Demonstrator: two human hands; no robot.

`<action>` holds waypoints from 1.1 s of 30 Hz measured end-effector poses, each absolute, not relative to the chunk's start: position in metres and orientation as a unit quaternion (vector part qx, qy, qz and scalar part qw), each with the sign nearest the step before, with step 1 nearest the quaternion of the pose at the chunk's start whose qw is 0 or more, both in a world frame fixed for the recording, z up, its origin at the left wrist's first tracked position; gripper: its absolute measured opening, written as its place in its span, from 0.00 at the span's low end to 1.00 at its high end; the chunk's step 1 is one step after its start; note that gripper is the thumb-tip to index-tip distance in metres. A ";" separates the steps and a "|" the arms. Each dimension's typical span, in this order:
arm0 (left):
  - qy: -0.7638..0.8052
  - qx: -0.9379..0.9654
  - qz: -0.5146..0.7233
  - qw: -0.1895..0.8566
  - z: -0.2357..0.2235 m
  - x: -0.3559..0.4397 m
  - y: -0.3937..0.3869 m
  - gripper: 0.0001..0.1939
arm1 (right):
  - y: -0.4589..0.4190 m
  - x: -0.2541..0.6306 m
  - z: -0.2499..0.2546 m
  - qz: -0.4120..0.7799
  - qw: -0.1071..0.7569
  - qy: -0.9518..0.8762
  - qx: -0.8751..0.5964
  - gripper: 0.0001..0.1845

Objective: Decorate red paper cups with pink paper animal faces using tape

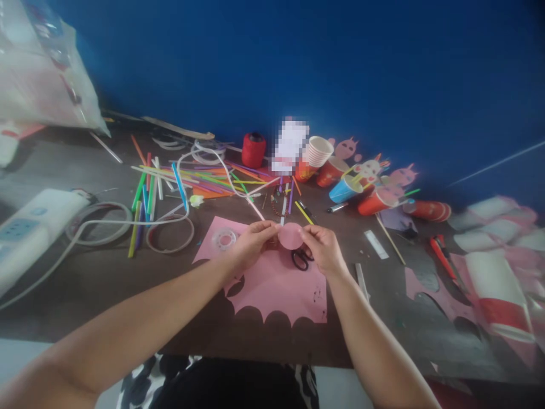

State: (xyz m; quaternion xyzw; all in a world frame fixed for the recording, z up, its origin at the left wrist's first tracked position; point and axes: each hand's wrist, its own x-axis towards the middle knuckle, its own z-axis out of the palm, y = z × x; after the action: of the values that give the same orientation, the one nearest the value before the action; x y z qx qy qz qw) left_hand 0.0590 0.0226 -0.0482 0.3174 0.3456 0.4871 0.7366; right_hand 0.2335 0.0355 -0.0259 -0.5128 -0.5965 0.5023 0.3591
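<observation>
My left hand (252, 243) and my right hand (324, 247) pinch the two sides of a small pink paper circle (290, 236), held just above the table. Under the hands lies a pink paper sheet (276, 287) with scalloped cut-outs along its near edge. Black-handled scissors (301, 259) rest on the sheet just below the circle, beside my right hand. A clear roll of tape (224, 238) sits on the sheet's far left corner, near my left hand.
Several coloured straws (187, 179) spread over the dark table at the back left, with a red thread spool (254, 149) behind. Paper cups with pink paper animal faces (353, 182) stand back right. A white power strip (29, 233) lies left; pink scraps (430, 289) lie right.
</observation>
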 end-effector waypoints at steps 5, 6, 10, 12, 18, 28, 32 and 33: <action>0.383 0.514 0.528 0.557 -0.049 0.060 0.013 0.22 | 0.031 0.230 -0.023 0.400 0.357 -0.660 -0.527 0.16; 0.384 0.550 0.552 0.495 -0.049 0.060 0.011 0.26 | 0.030 0.230 -0.023 0.380 0.362 -0.664 -0.533 0.16; 0.388 0.600 0.631 0.303 -0.047 0.058 0.007 0.25 | 0.028 0.232 -0.024 0.419 0.314 -0.658 -0.540 0.16; 0.392 0.600 0.649 0.255 -0.046 0.057 0.007 0.23 | 0.025 0.231 -0.025 0.462 0.248 -0.671 -0.524 0.16; 0.352 0.644 0.650 0.198 -0.041 0.057 -0.001 0.19 | 0.015 0.220 -0.024 0.286 0.100 -0.783 -0.543 0.15; 0.324 0.744 0.555 0.184 0.024 0.051 -0.025 0.18 | 0.011 0.215 -0.026 0.129 0.010 -0.842 -0.524 0.18; 0.404 0.849 0.293 0.172 0.020 0.046 -0.032 0.11 | 0.010 0.215 -0.019 0.143 -0.001 -0.855 -0.499 0.16; 0.405 0.869 0.238 0.157 0.013 0.045 -0.035 0.12 | 0.009 0.214 -0.018 0.140 -0.001 -0.856 -0.497 0.16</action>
State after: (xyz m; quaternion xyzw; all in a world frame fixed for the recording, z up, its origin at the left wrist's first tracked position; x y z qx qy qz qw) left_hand 0.0449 -0.0346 0.0131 0.8688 0.4048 0.2380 0.1570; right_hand 0.2144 0.0090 -0.0179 -0.4967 -0.8564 0.1405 -0.0010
